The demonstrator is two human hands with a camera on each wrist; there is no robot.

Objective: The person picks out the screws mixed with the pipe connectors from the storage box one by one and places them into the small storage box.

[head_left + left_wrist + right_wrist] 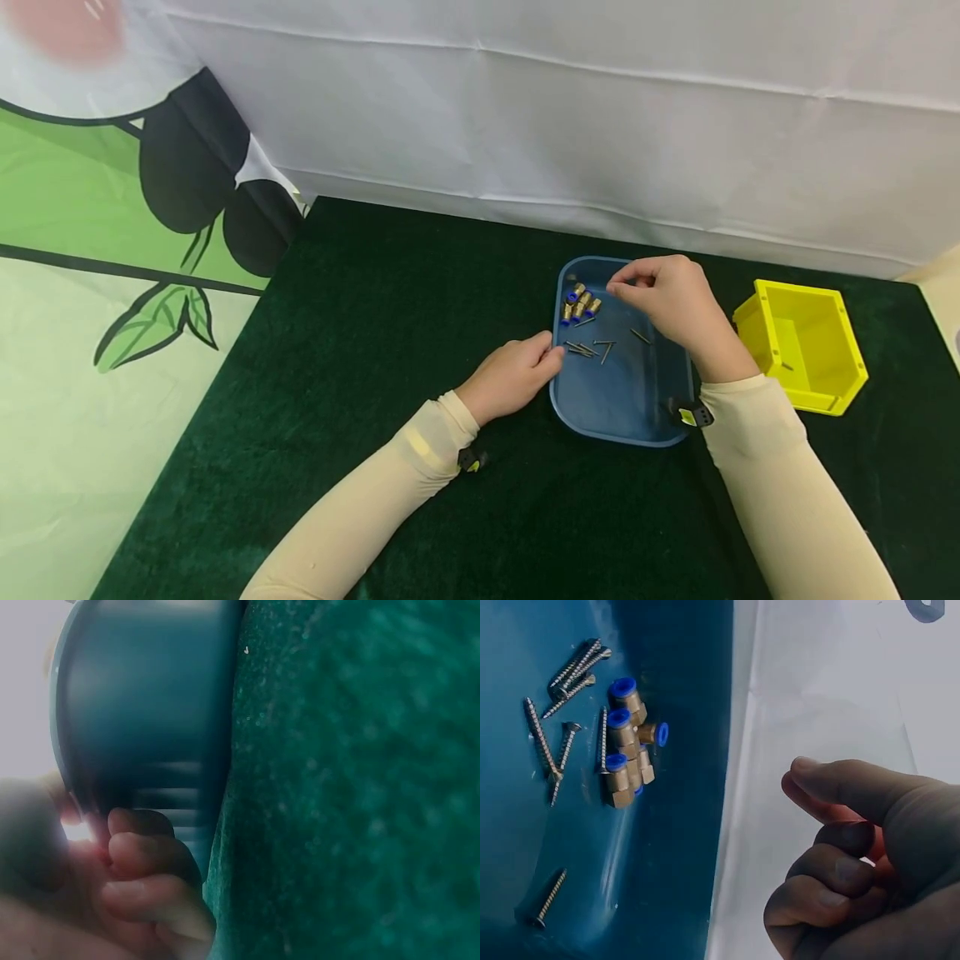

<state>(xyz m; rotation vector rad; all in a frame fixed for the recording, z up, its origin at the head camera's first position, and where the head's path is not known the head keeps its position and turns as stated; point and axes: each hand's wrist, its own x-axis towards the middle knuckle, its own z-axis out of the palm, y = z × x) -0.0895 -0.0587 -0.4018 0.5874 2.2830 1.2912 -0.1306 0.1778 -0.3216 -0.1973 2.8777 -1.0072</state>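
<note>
A blue tray point(600, 404) lies on the dark green cloth. My left hand point(513, 373) grips its left rim, and in the left wrist view the fingers point(154, 896) curl against the tray's outer wall point(142, 697). Over the tray's far right part hovers my right hand point(671, 302). Its thumb and index fingertips meet in the right wrist view, the other fingers point(810, 900) are curled, and nothing shows between them. Brass push-in fittings with blue collars point(578, 305) cluster at the tray's far left. Several screws point(574, 679) lie loose near them; one screw point(551, 898) sits apart.
To the right of the tray stands a yellow bin point(806, 290), with a small screw point(786, 367) visible at it. A white cloth point(480, 125) hangs behind the table, and a printed sheet point(112, 208) covers the left side.
</note>
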